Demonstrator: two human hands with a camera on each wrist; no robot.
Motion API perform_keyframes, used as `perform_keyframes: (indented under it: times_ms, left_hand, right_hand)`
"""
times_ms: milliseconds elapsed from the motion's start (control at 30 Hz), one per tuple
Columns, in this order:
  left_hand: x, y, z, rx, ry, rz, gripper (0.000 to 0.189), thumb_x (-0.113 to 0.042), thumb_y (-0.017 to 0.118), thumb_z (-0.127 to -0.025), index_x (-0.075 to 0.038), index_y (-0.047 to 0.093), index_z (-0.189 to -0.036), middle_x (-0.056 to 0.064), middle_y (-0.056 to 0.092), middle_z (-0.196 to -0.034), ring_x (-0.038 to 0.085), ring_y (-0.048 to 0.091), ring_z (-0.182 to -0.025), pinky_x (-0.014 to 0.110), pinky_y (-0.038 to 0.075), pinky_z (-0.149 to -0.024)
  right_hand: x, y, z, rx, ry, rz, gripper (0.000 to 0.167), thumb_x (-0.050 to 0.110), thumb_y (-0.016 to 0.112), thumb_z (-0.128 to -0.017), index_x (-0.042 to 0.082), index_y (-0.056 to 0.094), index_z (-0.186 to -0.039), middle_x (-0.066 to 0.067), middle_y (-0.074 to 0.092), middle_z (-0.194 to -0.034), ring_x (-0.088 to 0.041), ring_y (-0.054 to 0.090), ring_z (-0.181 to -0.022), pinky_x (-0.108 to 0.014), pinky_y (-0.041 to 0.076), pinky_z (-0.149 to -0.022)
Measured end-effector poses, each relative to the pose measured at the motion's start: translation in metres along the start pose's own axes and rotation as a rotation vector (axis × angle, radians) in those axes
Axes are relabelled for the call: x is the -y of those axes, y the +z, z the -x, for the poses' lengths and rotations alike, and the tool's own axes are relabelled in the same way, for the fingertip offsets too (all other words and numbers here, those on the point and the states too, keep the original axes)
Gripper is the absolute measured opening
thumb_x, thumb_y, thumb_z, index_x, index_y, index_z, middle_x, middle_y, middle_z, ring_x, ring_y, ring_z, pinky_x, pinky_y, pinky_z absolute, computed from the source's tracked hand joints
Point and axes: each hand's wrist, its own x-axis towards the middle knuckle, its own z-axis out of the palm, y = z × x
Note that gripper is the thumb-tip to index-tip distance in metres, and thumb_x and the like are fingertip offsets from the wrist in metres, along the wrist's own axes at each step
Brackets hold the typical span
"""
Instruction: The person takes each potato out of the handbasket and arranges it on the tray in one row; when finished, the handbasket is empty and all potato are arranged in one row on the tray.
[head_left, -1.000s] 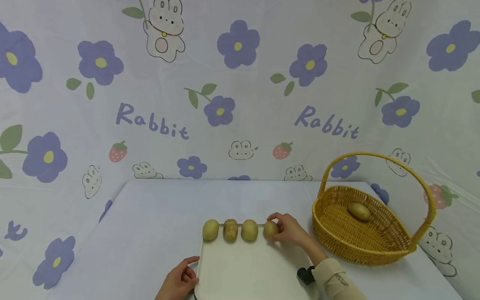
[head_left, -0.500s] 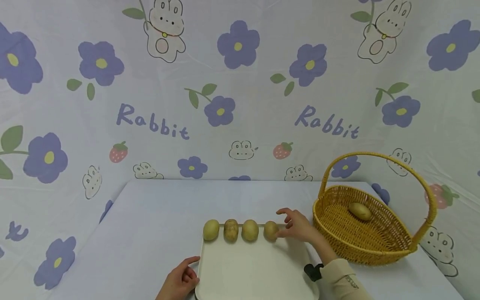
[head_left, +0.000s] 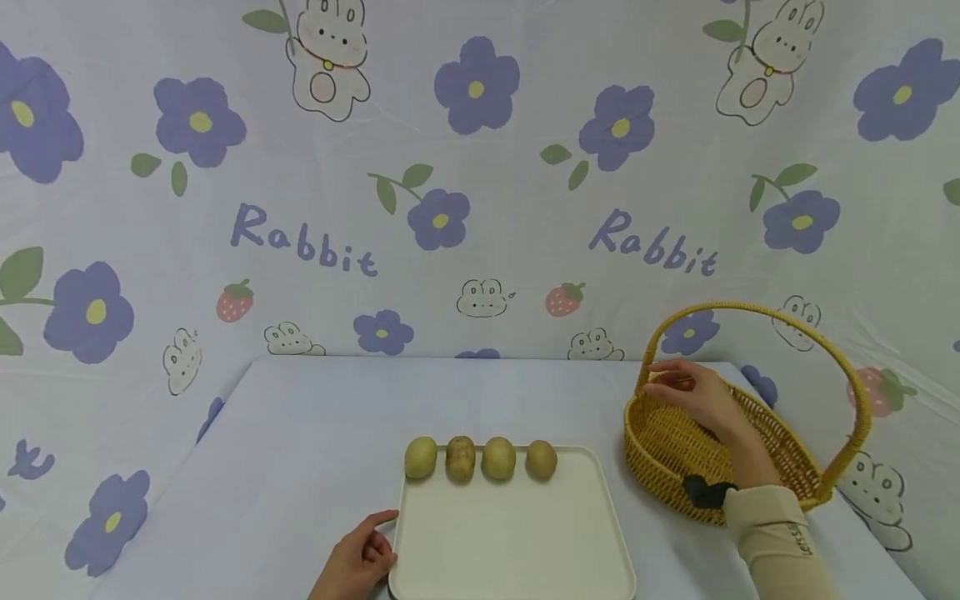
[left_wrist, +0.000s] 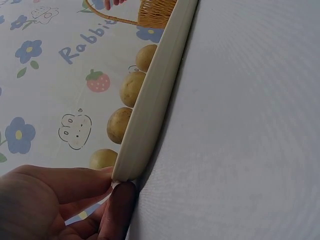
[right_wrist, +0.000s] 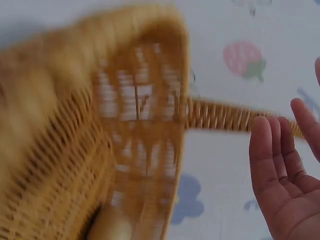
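Several potatoes stand in a row along the far edge of a white rectangular tray (head_left: 510,533). The leftmost potato (head_left: 421,457) is greenish yellow, and the one beside it (head_left: 461,458) has brown patches. The rightmost potato (head_left: 542,460) sits apart from the others. My left hand (head_left: 357,558) pinches the tray's left rim between thumb and finger, also seen close in the left wrist view. Above the yellow wicker basket (head_left: 660,479) hovers my right hand (head_left: 701,400), fingers loosely extended, holding nothing. One potato (right_wrist: 111,226) lies in the basket; the right hand and wrist hide it in the head view.
The basket's tall arched handle (head_left: 847,375) rises over the right side, close to my right arm. A white cloth (head_left: 300,450) covers the table. Behind stands a white backdrop (head_left: 525,200) printed with flowers, rabbits and strawberries.
My right hand has let go of the rightmost potato and moved right and up, from the tray to above the basket. My left hand stays at the tray.
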Motion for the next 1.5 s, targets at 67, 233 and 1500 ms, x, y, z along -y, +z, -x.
perform_keyframes:
  times_ms: [67,233,1500]
  left_hand:
    - [0.001,-0.001,0.0,0.002,0.003,-0.005,0.051,-0.001,0.065,-0.082,0.007,0.046,-0.129,0.002,0.052,-0.078,0.003,0.046,-0.061,0.019,0.041,-0.058]
    - [0.002,-0.002,0.001,0.023,0.015,0.0,0.051,-0.001,0.064,-0.082,0.008,0.045,-0.129,0.002,0.052,-0.078,0.002,0.047,-0.06,0.019,0.041,-0.058]
    - [0.004,-0.004,-0.001,0.032,-0.012,0.043,0.052,-0.002,0.064,-0.083,0.009,0.044,-0.13,0.002,0.052,-0.077,0.004,0.046,-0.059,0.019,0.041,-0.056]
  right_hand:
    - [-0.008,-0.014,0.001,-0.02,0.017,-0.012,0.05,0.033,0.058,-0.092,0.001,0.05,-0.129,-0.022,0.056,-0.115,-0.015,0.059,-0.092,-0.032,0.05,-0.076]
    - [-0.032,-0.037,0.002,-0.105,0.085,-0.025,0.051,0.039,0.055,-0.092,0.004,0.049,-0.129,-0.021,0.051,-0.119,0.005,0.054,-0.081,-0.024,0.05,-0.07]
    - [-0.121,-0.008,0.02,0.064,0.234,0.043,0.059,0.005,0.065,-0.084,-0.01,0.03,-0.129,-0.038,0.038,-0.116,-0.036,0.053,-0.086,-0.04,0.047,-0.064]
